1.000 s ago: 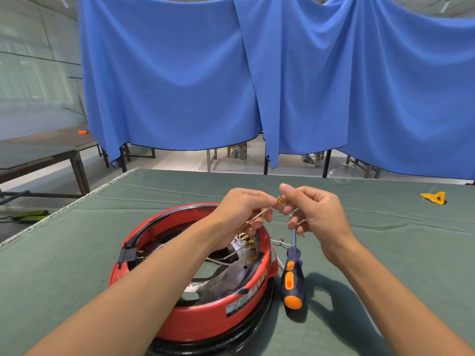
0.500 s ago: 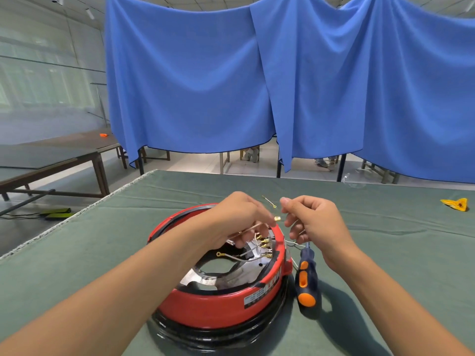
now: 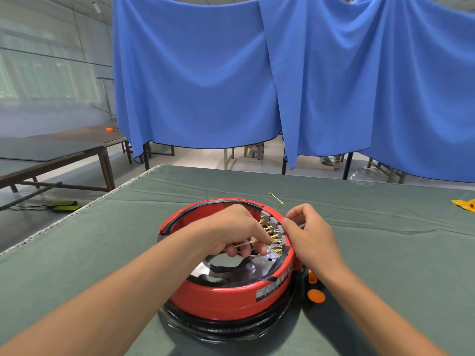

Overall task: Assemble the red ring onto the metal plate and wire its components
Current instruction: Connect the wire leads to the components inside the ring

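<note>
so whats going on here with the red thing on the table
A person is wiring a red ring that sits on a green-covered table, with a metal plate showing inside it. The left hand reaches into the ring and pinches a thin white wire next to a row of brass terminals. The right hand rests at the ring's right rim, fingers curled. An orange-handled screwdriver lies beside the ring, and a small loose wire lies behind it.

red ring [image 3: 226, 301], green table [image 3: 385, 253], blue curtain [image 3: 200, 80]
</note>
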